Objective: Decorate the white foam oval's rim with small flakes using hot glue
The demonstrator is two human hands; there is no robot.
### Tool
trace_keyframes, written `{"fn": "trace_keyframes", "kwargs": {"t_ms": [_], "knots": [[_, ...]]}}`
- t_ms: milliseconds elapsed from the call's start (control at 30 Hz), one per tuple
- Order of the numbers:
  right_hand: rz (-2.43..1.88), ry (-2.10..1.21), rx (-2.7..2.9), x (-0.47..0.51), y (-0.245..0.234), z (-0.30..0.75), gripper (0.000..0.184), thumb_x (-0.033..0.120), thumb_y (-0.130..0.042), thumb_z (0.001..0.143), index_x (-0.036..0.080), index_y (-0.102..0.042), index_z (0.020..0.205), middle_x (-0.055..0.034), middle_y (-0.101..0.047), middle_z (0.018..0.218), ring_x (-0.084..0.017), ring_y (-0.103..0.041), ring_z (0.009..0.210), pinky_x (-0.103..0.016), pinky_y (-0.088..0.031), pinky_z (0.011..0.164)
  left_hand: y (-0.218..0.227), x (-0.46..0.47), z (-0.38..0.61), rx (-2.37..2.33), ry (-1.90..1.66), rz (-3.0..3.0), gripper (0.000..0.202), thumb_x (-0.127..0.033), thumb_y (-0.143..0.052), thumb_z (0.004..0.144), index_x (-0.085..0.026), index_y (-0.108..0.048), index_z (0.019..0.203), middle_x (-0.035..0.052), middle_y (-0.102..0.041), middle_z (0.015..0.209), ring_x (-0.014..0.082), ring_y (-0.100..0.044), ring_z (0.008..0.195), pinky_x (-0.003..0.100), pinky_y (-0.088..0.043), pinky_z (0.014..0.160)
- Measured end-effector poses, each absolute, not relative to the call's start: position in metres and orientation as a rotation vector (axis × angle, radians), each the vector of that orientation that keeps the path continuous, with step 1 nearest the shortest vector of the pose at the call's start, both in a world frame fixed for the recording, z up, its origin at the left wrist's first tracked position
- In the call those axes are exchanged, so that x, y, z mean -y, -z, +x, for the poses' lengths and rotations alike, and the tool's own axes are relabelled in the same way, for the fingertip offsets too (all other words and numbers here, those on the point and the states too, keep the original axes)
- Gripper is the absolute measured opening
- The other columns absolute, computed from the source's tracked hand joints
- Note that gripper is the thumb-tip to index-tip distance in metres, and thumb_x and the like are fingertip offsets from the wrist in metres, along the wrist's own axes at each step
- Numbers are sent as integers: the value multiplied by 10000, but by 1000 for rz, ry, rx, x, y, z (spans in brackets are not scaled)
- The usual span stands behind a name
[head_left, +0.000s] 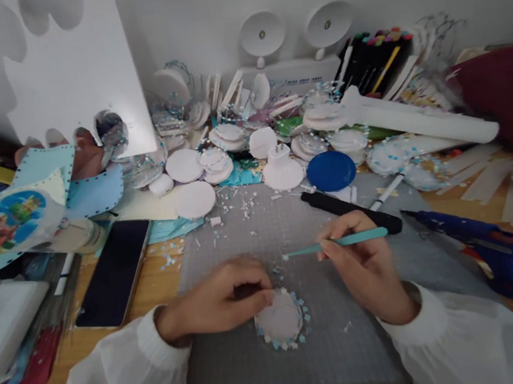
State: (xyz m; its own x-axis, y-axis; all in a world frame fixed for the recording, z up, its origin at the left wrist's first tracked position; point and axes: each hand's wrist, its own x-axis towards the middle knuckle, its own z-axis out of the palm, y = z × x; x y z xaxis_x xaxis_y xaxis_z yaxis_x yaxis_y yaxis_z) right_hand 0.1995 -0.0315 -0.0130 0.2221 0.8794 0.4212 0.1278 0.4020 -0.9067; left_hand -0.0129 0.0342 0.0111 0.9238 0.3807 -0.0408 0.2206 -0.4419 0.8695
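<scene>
A small white disc point(282, 320) edged with tiny pale-blue pieces lies on the grey cutting mat point(342, 342). My left hand point(221, 301) rests on the mat with curled fingers, its fingertips pinching the disc's upper left edge. My right hand point(366, 265) is closed on a thin teal tool point(339, 242). The tool points left, its tip hovering just above the disc and apart from it. Both arms wear white sleeves.
A black phone point(114, 270) lies left of the mat. A blue glue gun point(486, 237) sits at the right, a black pen point(349, 209) behind my right hand. Many white discs point(195, 199), a blue lid point(331, 170), a white foam roll point(422, 116) and markers point(377, 61) crowd the back.
</scene>
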Motion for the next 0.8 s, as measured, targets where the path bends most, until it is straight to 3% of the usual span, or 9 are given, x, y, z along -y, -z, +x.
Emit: {"fn": "trace_keyframes", "kwargs": {"t_ms": [233,433,800], "knots": [[-1016,-880,1311,41,4,200,122,133,-538,878,226,-465,847,14,-549,667,-127,-544,560,-269,-480,503,-10,-38,-19,-356,-193,2009,91,-163,-527,876,-152,-606,833,63,-653,785,163,-564,761,295,-409,742],[-1007,-892,1354,41,3,202,161,74,-534,852,228,-488,843,18,-551,664,-128,-536,551,-278,-458,487,-7,-41,-19,-375,-172,2009,190,-171,-489,919,-152,-584,756,33,-596,695,144,-526,709,278,-394,715],[-981,-854,1528,41,8,201,188,55,-541,835,237,-503,867,12,-572,714,-132,-552,593,-301,-484,534,-5,-42,-18,-345,-185,1929,155,-156,-519,928,-136,-623,814,42,-642,746,136,-550,745,262,-409,740]]}}
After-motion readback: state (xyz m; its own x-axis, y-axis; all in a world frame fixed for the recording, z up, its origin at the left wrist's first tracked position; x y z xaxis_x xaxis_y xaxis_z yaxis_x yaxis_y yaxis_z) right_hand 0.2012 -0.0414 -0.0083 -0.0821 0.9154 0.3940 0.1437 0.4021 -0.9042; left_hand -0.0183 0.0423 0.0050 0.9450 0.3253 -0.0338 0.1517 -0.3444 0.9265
